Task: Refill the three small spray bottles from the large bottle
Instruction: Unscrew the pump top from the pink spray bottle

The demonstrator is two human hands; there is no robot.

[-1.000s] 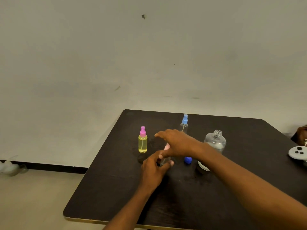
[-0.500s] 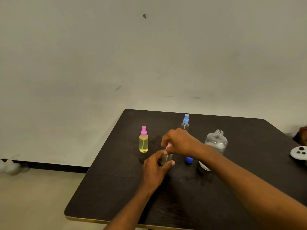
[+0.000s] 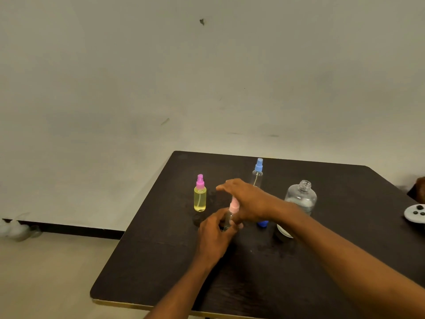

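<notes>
Your left hand (image 3: 215, 236) curls round the little clear bottle (image 3: 228, 221), which stands on the dark, smooth counter (image 3: 161, 261). Your right hand (image 3: 246, 199) lies over its pale pink spray top (image 3: 234, 207) with fingers stretched out; I cannot tell if the thumb pinches it. The yellow bottle (image 3: 200, 200) looks full and closed. The blue-topped bottle (image 3: 257, 174) looks see-through, maybe empty. The big round bottle (image 3: 301, 196) stands open on the right, with its blue cap (image 3: 262, 224) near it. Most of the filling seems left to do.

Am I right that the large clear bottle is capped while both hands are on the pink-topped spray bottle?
No: the head view shows the large clear bottle uncapped, neck bare. Left hand and right hand are on the pink-topped spray bottle.
</notes>
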